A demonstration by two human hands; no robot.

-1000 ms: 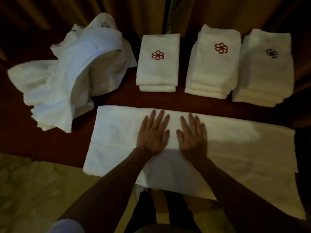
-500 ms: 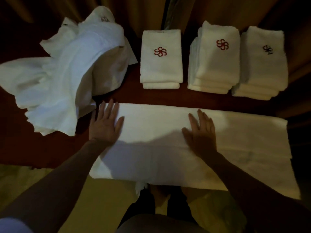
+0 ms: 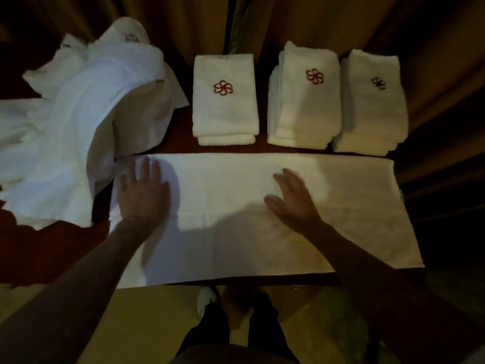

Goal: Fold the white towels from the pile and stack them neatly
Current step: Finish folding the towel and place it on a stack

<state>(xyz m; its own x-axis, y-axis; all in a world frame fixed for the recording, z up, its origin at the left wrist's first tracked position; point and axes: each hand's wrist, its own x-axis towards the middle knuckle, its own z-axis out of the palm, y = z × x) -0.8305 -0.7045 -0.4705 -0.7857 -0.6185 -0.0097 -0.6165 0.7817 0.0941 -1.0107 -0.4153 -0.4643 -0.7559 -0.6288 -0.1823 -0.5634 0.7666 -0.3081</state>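
A long white towel (image 3: 236,195) lies flat across the front of the dark red table (image 3: 52,248). My left hand (image 3: 143,193) rests flat on its left end, fingers straight. Near the towel's middle my right hand (image 3: 294,198) lies flat too, blurred by motion. A loose pile of white towels (image 3: 78,114) sits at the left. Three folded stacks stand behind the flat towel: a left stack with a red flower mark (image 3: 225,101), a middle stack with a red flower mark (image 3: 304,98) and a right stack with a dark mark (image 3: 372,106).
Brown curtains (image 3: 315,19) hang right behind the stacks. The table's front edge runs just under the flat towel, and below it are my legs and a pale floor (image 3: 147,311). A dark gap lies to the right of the table.
My hands have slid apart over the flat towel: the left went to its left end, the right moved a little rightwards. The camera has shifted slightly.
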